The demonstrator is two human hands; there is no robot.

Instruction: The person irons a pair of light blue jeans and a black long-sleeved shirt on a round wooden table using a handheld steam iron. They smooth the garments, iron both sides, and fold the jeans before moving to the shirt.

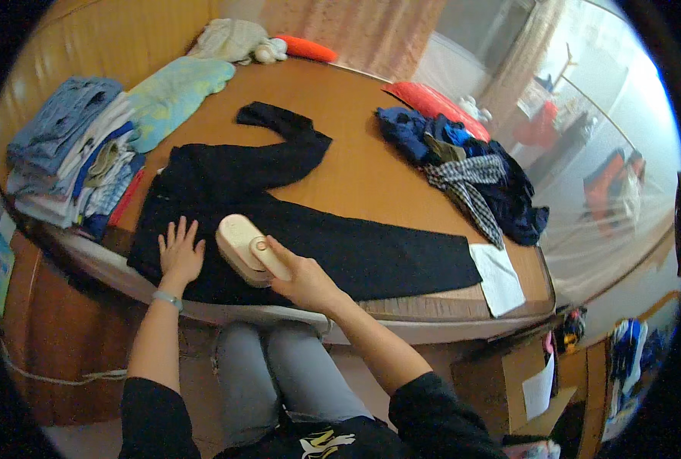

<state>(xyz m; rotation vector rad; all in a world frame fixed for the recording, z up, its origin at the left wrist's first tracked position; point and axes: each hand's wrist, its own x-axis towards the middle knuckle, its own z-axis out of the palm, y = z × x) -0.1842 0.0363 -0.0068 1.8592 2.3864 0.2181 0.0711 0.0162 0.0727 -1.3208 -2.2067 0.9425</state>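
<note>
A pair of black trousers [369,252] lies spread on the brown mat, one leg stretched to the right and the other bent away towards the far side. My left hand [181,252] rests palm down near the waist end, fingers spread, holding nothing. In my right hand [309,281] is the handle of a cream handheld garment steamer [238,244]. Its long rounded head is over the upper part of the near leg, just right of my left hand. Whether its face touches the cloth cannot be seen.
Folded clothes [68,149] are stacked at the left, beside a green-yellow cushion [174,97]. A heap of loose clothes [467,166] lies at the right, near a red pillow [432,106]. A white cloth [496,278] sits by the trouser hem. Mosquito netting [593,241] hangs at the right.
</note>
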